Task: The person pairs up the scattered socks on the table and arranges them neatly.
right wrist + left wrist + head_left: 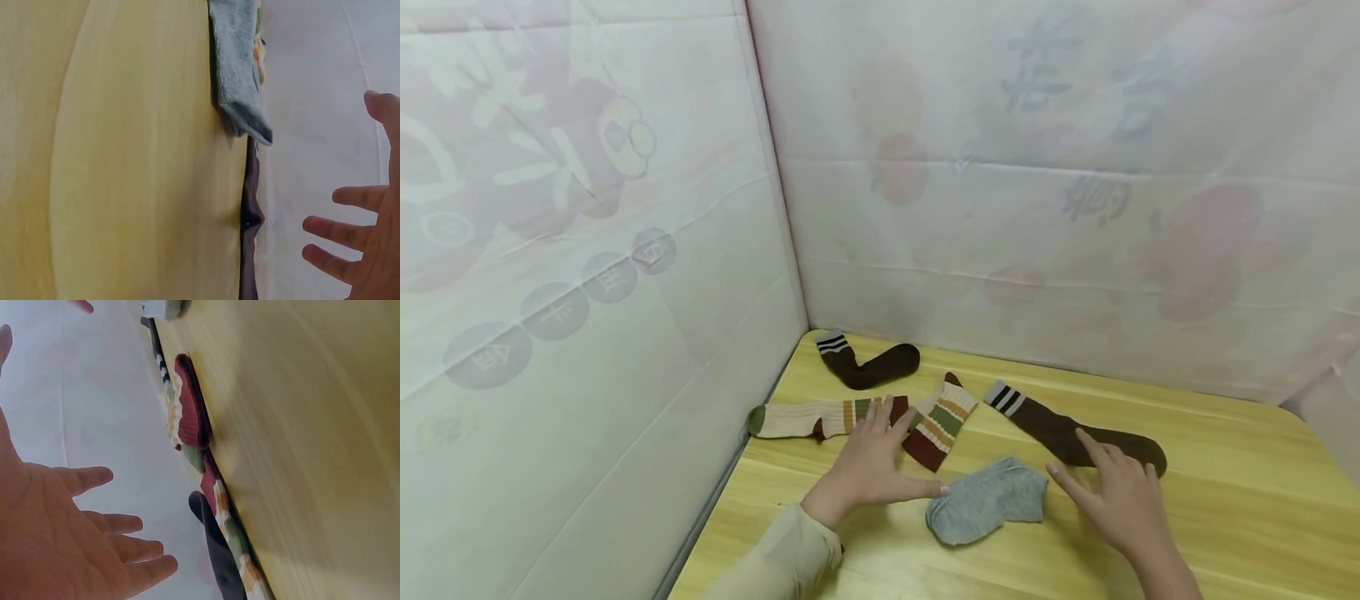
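The left hand (pixel 876 458) is hovering above the table (pixel 1247 517), fingers spread and extended, gripping nothing. In the head view it is partly covering the left striped sock (pixel 797 419), and its thumb tip is overlapping the edge of the grey sock (pixel 988 500); contact cannot be determined. The right hand (pixel 1120 500) is hovering likewise, fingers apart and unloaded, its fingertips overlapping the right dark sock (pixel 1045 423) in the head view.

The grey sock is lying flat between the hands. The right striped sock (pixel 943 425) is lying folded beyond it, just beside the maroon cuff of the left striped sock. The right dark sock is pointing its banded cuff away from the right hand. The far dark sock (pixel 883 368) is lying bent near the back-left table corner. Printed fabric panels (pixel 970 233) are standing behind and to the left.
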`<state>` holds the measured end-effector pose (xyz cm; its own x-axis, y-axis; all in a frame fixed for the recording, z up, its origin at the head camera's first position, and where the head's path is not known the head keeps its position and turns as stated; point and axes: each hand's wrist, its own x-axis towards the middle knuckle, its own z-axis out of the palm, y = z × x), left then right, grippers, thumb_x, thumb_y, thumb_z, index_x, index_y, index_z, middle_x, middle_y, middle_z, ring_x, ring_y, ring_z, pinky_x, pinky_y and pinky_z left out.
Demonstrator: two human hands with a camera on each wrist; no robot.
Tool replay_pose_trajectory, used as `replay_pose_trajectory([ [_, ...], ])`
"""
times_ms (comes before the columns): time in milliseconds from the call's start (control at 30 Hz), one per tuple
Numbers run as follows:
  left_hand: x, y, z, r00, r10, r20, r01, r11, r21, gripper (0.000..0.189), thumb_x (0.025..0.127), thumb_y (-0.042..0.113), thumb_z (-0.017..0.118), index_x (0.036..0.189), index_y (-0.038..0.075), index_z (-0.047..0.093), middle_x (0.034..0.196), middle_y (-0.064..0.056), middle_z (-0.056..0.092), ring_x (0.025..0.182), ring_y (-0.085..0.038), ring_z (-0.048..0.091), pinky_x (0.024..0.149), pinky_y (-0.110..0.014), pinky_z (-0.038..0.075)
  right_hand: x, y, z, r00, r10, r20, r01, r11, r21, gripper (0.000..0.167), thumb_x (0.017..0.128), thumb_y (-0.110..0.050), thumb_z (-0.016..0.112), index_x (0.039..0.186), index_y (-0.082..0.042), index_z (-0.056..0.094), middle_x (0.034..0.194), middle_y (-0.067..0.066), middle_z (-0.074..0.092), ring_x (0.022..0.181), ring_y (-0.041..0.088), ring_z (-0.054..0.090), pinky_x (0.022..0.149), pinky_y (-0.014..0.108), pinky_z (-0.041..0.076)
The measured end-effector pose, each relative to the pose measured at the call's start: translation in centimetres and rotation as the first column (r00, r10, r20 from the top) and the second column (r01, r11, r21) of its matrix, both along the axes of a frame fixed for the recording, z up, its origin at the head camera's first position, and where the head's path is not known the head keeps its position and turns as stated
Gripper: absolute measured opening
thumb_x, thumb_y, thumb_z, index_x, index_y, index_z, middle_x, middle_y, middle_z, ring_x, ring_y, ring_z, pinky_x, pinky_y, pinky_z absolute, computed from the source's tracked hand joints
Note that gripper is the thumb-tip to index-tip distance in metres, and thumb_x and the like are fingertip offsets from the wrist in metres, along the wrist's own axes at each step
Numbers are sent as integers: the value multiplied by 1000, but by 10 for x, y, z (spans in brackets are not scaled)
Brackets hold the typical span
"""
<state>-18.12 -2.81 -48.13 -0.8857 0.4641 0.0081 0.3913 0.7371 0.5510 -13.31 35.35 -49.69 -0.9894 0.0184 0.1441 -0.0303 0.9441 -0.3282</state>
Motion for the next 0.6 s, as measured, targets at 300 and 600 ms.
replay_pose_trajectory([
  [300,6,8,-13,998,-64,-5,64,998,-24,119,78,93,60,169,24,30,178,-20,11,159,-52,24,122,-70,31,-1,-6,-11,999,31,-34,-31,1000,-2,76,98,-65,64,145,-5,63,139,32,58,120,66,54,100,86,32],
  [600,13,13,-24,996,-84,28,84,996,7,115,79,92,60,166,20,38,177,-20,13,158,-54,22,120,-73,32,2,-12,-22,997,55,-59,-55,998,-13,65,98,-61,68,131,-5,72,135,29,62,118,61,57,96,77,43],
])
